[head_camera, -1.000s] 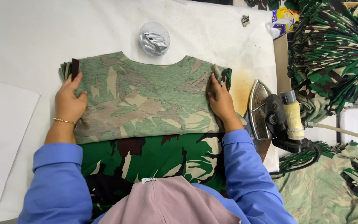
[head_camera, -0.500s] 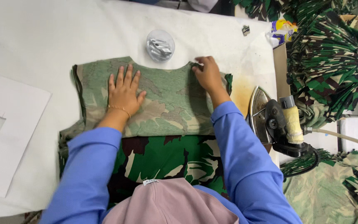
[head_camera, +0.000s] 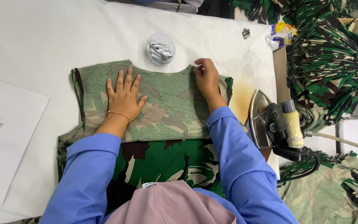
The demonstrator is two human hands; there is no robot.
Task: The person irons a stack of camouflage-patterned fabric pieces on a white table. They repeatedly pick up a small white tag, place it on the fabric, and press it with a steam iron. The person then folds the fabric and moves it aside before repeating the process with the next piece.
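Note:
A camouflage garment piece (head_camera: 166,112) lies folded on the white padded table (head_camera: 42,54), pale reverse side up, with darker green cloth showing below the fold. My left hand (head_camera: 124,96) presses flat on its left half, fingers spread, a thin bracelet at the wrist. At the neckline's right shoulder, my right hand (head_camera: 206,78) pinches the upper edge of the cloth with curled fingers.
A clear round container of metal clips (head_camera: 160,48) sits just above the neckline. A steam iron (head_camera: 276,126) rests on its side at the right, hose trailing off. Stacks of camouflage pieces (head_camera: 332,62) fill the right side. A white paper template (head_camera: 5,137) lies at left.
My hands left the garment's outer edges. The left one moved inward and flattened on the cloth; the right one slid up to the neckline's right shoulder edge.

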